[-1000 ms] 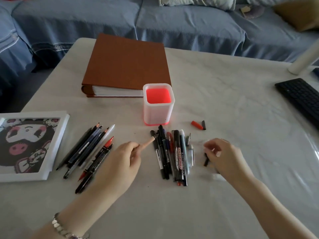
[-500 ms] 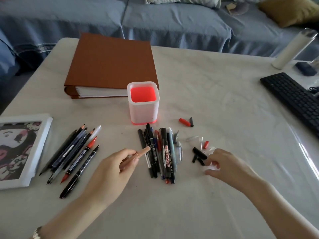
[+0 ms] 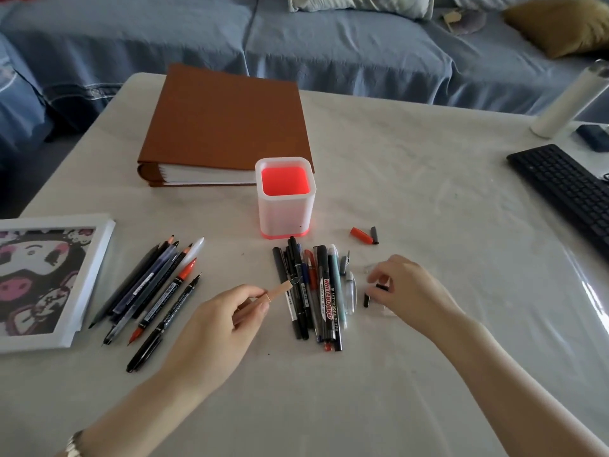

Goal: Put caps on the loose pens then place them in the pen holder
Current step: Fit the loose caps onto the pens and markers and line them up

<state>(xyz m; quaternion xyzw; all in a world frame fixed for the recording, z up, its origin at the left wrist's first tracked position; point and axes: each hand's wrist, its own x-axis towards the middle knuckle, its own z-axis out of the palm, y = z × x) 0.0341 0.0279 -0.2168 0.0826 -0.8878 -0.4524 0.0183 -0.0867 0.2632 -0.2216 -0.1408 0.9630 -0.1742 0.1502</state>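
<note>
Left hand (image 3: 217,324): forearm angled in from lower left, fingers pinched on a tan pen (image 3: 278,290), nib over the capped pen pile (image 3: 316,291). Right hand (image 3: 407,288): curled, fingertips closing on a black cap (image 3: 382,287). Pen holder (image 3: 285,212): upright just behind the pile.
</note>
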